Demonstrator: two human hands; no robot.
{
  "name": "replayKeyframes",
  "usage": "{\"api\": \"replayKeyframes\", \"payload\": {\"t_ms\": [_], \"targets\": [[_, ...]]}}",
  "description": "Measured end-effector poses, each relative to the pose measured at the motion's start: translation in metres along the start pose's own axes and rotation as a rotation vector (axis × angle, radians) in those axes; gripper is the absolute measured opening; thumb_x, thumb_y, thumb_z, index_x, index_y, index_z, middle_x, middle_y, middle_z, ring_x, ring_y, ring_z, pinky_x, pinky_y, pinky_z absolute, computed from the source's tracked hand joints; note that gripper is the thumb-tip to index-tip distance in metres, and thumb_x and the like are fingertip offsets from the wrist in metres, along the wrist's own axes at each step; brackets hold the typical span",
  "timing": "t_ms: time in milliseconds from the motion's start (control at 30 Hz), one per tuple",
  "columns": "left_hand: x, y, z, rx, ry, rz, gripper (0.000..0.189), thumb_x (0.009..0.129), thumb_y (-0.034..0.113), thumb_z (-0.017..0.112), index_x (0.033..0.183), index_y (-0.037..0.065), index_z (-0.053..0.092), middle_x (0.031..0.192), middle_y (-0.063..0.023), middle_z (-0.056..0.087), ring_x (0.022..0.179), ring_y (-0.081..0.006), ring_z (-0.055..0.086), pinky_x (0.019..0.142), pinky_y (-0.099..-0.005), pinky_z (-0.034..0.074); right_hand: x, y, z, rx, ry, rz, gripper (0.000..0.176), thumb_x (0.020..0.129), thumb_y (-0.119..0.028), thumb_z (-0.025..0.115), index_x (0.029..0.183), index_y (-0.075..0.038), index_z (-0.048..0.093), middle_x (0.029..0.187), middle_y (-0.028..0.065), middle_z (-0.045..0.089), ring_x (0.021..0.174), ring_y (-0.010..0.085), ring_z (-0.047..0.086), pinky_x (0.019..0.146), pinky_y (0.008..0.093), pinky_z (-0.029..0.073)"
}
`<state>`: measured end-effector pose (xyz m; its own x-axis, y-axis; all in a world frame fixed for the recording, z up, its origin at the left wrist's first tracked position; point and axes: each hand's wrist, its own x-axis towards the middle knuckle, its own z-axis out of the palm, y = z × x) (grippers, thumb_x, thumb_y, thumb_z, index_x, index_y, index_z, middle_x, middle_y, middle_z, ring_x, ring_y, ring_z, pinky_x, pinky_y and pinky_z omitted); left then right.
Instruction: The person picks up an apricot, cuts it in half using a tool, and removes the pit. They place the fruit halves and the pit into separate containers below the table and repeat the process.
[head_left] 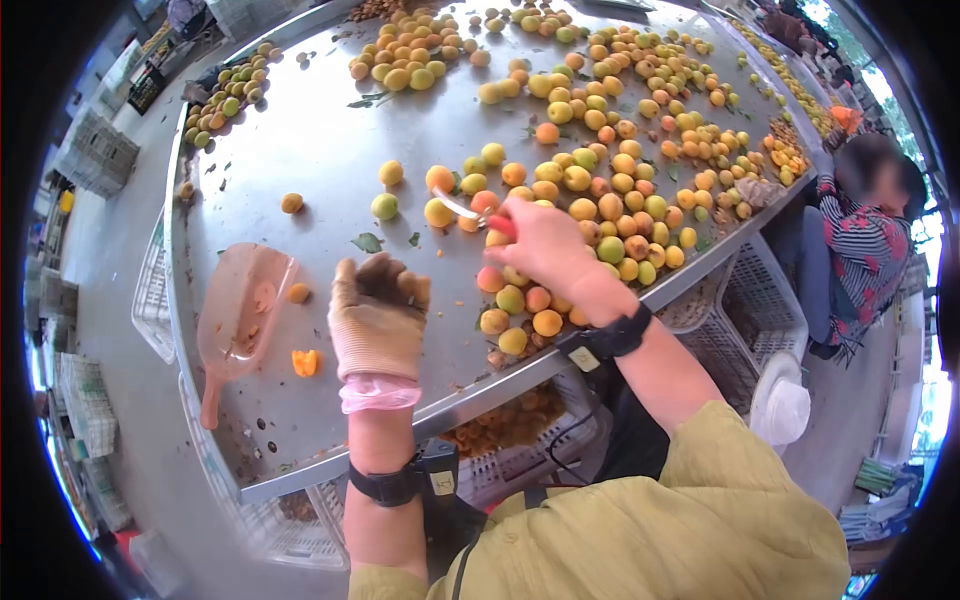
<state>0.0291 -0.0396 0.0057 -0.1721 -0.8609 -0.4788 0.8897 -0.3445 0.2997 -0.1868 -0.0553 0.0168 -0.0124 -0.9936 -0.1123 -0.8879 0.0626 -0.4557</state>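
Note:
My right hand [550,245] grips a red-handled tool [502,226] with a thin curved metal blade, just above the edge of a heap of apricots [600,205]. The blade reaches left over several orange-yellow fruits. To the left, my left hand [382,315] wears a cream knitted glove with dark stains and a pink plastic cuff. Its fingers are half curled, thumb apart, and no fruit shows in it. Near that hand lie a split apricot [305,363], a small whole apricot [298,293] and a clear pinkish scoop [240,310] with some bits inside.
The metal table [330,150] carries more apricot piles at the back and right. Below its front edge stand a crate of apricot pieces [510,425] and a white crate [750,300]. A person [865,240] sits at the right. Stacked crates [95,155] stand at left.

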Motion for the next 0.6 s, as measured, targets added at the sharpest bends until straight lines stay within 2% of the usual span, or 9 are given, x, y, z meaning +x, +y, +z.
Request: {"api": "replayKeyframes", "payload": {"t_ms": [33, 100, 167, 233, 300, 367, 433, 533, 600], "targets": [[-0.002, -0.003, 0.008, 0.002, 0.007, 0.016, 0.035, 0.09, 0.037, 0.057, 0.093, 0.002, 0.057, 0.086, -0.0074, 0.052, 0.078, -0.0218, 0.049, 0.071, -0.0374, 0.045, 0.0, 0.002, -0.006, 0.117, 0.075, -0.003, 0.042, 0.07, -0.027, 0.078, 0.099, -0.005, 0.057, 0.088, 0.0107, 0.066, 0.083, 0.0258, 0.065, 0.073, 0.0371, 0.05], [-0.011, -0.013, 0.027, 0.351, 0.042, 0.045, 0.044, 0.091, 0.041, 0.055, 0.115, 0.005, 0.052, 0.109, -0.0095, 0.052, 0.098, -0.0244, 0.05, 0.081, -0.0403, 0.047, -0.005, 0.004, -0.014, 0.464, 0.127, -0.149, 0.051, 0.07, -0.033, 0.081, 0.104, -0.005, 0.055, 0.089, 0.012, 0.067, 0.085, 0.0284, 0.066, 0.074, 0.0367, 0.051], [-0.018, -0.021, 0.035, 0.573, -0.104, 0.058, 0.054, 0.092, 0.042, 0.055, 0.13, 0.006, 0.043, 0.124, -0.0109, 0.045, 0.11, -0.0236, 0.046, 0.087, -0.0411, 0.046, -0.009, -0.008, -0.018, 0.54, 0.113, -0.195, 0.052, 0.069, -0.027, 0.083, 0.106, -0.005, 0.054, 0.089, 0.0106, 0.066, 0.083, 0.0249, 0.065, 0.075, 0.0332, 0.051], [-0.02, -0.025, 0.039, 0.716, -0.211, 0.027, 0.049, 0.093, 0.033, 0.056, 0.13, 0.004, 0.043, 0.122, -0.0099, 0.05, 0.103, -0.0202, 0.053, 0.087, -0.0379, 0.048, -0.016, -0.017, -0.013, 0.799, 0.112, -0.417, 0.049, 0.07, -0.019, 0.083, 0.106, -0.004, 0.052, 0.092, 0.0083, 0.064, 0.085, 0.0199, 0.064, 0.077, 0.0299, 0.051], [-0.023, -0.026, 0.037, 0.741, -0.331, 0.033, 0.045, 0.095, 0.028, 0.056, 0.129, 0.002, 0.043, 0.119, -0.0114, 0.053, 0.1, -0.0204, 0.058, 0.088, -0.0346, 0.049, -0.023, -0.024, -0.012, 0.776, 0.07, -0.408, 0.049, 0.07, -0.012, 0.082, 0.107, -0.004, 0.051, 0.096, 0.0066, 0.061, 0.088, 0.0149, 0.061, 0.078, 0.0263, 0.051], [-0.022, -0.028, 0.035, 0.648, -0.3, 0.088, 0.044, 0.095, 0.026, 0.056, 0.129, 0.001, 0.043, 0.119, -0.013, 0.054, 0.102, -0.0214, 0.058, 0.088, -0.0337, 0.05, -0.025, -0.029, -0.007, 0.828, 0.109, -0.482, 0.047, 0.071, -0.012, 0.082, 0.106, -0.005, 0.051, 0.098, 0.0049, 0.059, 0.093, 0.0116, 0.059, 0.081, 0.0248, 0.05], [-0.02, -0.023, 0.032, 0.558, -0.28, 0.155, 0.043, 0.095, 0.024, 0.056, 0.128, 0.0, 0.043, 0.119, -0.0145, 0.054, 0.103, -0.0224, 0.059, 0.089, -0.0329, 0.051, -0.024, -0.026, -0.011, 1.147, -0.002, -0.322, 0.033, 0.081, -0.014, 0.075, 0.103, -0.006, 0.051, 0.086, -0.0038, 0.048, 0.076, 0.003, 0.046, 0.07, 0.0176, 0.043], [-0.019, -0.012, 0.029, 0.188, -0.427, 0.092, 0.043, 0.095, 0.018, 0.054, 0.131, -0.002, 0.04, 0.123, -0.0173, 0.052, 0.112, -0.0272, 0.056, 0.096, -0.0356, 0.05, -0.026, -0.017, -0.024, 1.099, -0.049, -0.369, 0.016, 0.097, -0.021, 0.054, 0.097, -0.005, 0.053, 0.074, -0.006, 0.043, 0.066, 0.0024, 0.041, 0.062, 0.0166, 0.039], [-0.022, -0.007, 0.032, 0.188, -0.423, 0.107, 0.044, 0.094, 0.017, 0.056, 0.13, -0.001, 0.039, 0.122, -0.0164, 0.053, 0.113, -0.0268, 0.056, 0.097, -0.0357, 0.049, -0.028, -0.023, -0.023, 1.09, -0.114, -0.327, 0.018, 0.098, -0.023, 0.053, 0.096, -0.005, 0.053, 0.072, -0.0062, 0.043, 0.064, 0.0027, 0.041, 0.059, 0.0167, 0.037]]}}
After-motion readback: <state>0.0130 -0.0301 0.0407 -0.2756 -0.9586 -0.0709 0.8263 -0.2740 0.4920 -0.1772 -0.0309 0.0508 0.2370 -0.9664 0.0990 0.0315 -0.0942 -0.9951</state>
